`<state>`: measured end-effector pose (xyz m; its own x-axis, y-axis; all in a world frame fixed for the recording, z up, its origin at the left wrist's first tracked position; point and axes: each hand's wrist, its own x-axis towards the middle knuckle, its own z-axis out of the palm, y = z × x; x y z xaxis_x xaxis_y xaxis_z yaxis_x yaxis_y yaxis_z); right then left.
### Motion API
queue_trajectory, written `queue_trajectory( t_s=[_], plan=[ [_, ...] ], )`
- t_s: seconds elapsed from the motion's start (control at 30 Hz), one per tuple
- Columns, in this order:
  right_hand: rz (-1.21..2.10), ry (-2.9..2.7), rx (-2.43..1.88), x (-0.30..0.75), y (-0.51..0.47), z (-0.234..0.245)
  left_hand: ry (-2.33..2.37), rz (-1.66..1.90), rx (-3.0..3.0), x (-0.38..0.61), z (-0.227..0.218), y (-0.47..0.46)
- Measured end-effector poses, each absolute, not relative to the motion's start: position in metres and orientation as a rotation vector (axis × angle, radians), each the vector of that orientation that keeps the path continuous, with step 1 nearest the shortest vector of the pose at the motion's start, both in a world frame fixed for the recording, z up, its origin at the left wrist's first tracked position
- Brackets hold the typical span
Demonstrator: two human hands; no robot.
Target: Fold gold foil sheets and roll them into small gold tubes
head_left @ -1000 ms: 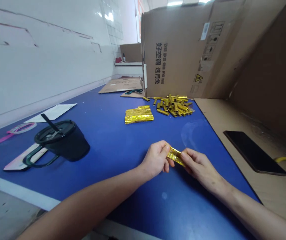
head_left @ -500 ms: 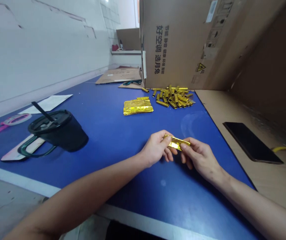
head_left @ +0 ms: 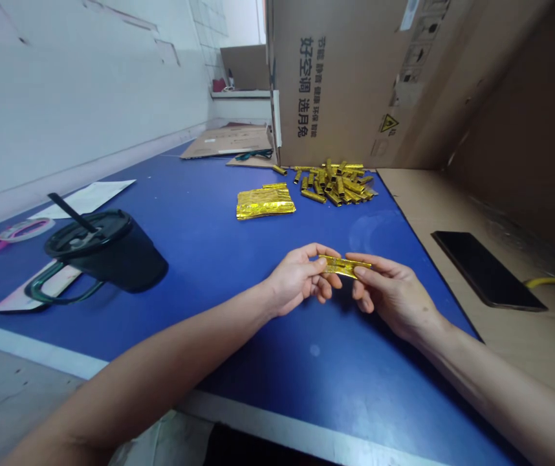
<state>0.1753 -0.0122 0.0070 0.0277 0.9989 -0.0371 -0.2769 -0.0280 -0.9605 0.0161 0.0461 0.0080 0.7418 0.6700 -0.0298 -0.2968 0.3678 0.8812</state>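
A strip of shiny gold foil paper [head_left: 341, 265], creased along its length, is held above the blue table [head_left: 200, 259]. My left hand [head_left: 301, 277] pinches its left end between thumb and fingers. At the right end, my right hand [head_left: 390, 285] grips it with the thumb below and the index finger along the top edge. Beyond the hands lies a flat stack of gold foil sheets [head_left: 265, 202]. Farther back and to the right is a pile of folded gold tubes [head_left: 338, 184], several with open ends showing.
On the left stands a dark lidded mug [head_left: 112, 249] with a straw, partly over a phone-like slab [head_left: 54, 285]. Behind it are a tape roll [head_left: 28, 230] and white paper [head_left: 86, 199]. A large cardboard box [head_left: 355, 84] walls the back; a black tablet-like slab [head_left: 486, 268] lies at right.
The gold strip has turned from a wide, bright face to a narrower, creased one. My right index finger now stretches along its top edge. The whole view has shifted slightly.
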Motion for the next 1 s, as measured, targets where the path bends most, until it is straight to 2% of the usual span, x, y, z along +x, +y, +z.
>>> queue_trajectory(
  t_s=[0.13, 0.37, 0.8, 1.0],
  plan=[
    [1.349, -0.952, -1.027, 0.176, -0.011, 0.006, 0.423, 0.642, 1.037, 0.016, 0.010, 0.045],
    [1.250, -1.165, -1.198, 0.173, -0.015, 0.002, 0.705, 0.675, 1.314, 0.025, 0.010, 0.031],
    [1.141, -1.450, -1.231, 0.168, -0.021, 0.001, 0.806, 0.754, 1.119, 0.029, 0.004, 0.028],
    [1.146, -1.361, -1.207, 0.165, -0.020, 0.003, 0.782, 0.765, 1.101, 0.029, 0.004, 0.028]
  ],
)
